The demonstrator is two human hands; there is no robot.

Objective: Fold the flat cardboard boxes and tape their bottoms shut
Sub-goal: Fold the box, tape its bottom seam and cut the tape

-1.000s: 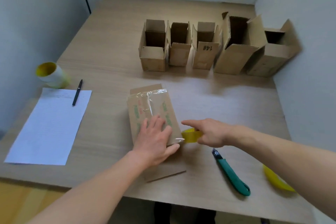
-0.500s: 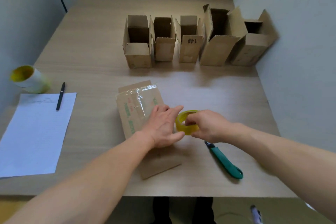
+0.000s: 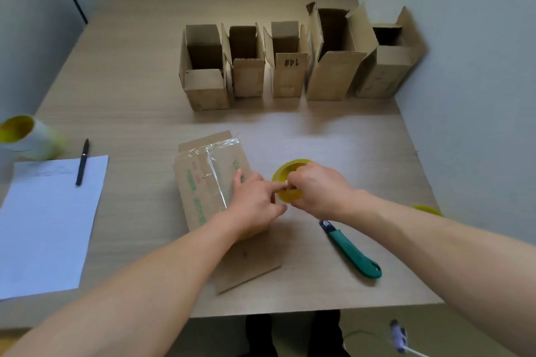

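Note:
A flat cardboard box [image 3: 203, 182] with green print and a strip of clear tape along its seam lies in the middle of the table. My left hand [image 3: 255, 203] rests on its right part, with the forefinger stretched out onto the yellow tape roll [image 3: 290, 180]. My right hand [image 3: 319, 191] grips that roll just right of the box, fingers curled over its rim. Several folded boxes [image 3: 287, 66] stand upright in a row at the back of the table.
A green utility knife [image 3: 352, 252] lies right of the flat box, below my right wrist. At left lie a white sheet [image 3: 46, 223] and a black pen [image 3: 82, 162], with a larger tape roll [image 3: 26, 138] behind. Another yellow object [image 3: 427, 209] peeks past the right arm.
My right hand lifted the yellow roll from beside the box's lower edge and brought it up to the right. My left hand slid right, its forefinger now on the roll.

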